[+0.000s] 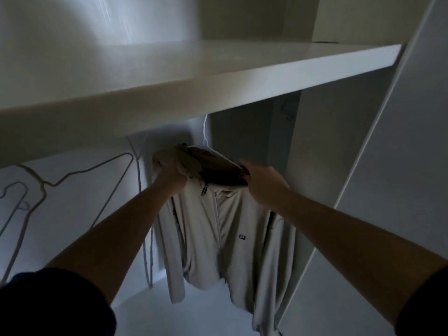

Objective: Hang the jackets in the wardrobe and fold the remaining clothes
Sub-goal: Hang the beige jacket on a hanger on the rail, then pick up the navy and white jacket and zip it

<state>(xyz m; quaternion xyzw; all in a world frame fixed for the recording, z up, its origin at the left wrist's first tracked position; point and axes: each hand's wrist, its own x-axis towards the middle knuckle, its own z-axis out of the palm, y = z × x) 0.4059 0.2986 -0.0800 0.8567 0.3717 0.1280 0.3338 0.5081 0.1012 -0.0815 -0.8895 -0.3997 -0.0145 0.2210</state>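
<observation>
Jacket (230,234), pale and zip-fronted, hangs in the right half of the wardrobe (322,146), below the front edge of its one shelf (218,69). This looks like the hanging step, close to its end. The garment is already draped on a white hanger (219,156), whose hook rises behind the shelf edge. The rail is hidden, so it cannot be told whether the hook has caught it.

The count: one wardrobe, one shelf and one jacket in view, with its hem loose above the wardrobe floor. At least two empty wire hangers (97,166) show towards the wardrobe's left side. Thin lines just beside the jacket may be more, so the number is uncertain.

Two hands are at work. The left hand (169,174) is bunched into the pale collar cloth. The right hand (261,183) has its fingers curled over the dark-lined collar at the hanger's shoulder.

The next move probably calls for squaring the collar on the hanger, checking that the hook sits, then letting go with both hands.
</observation>
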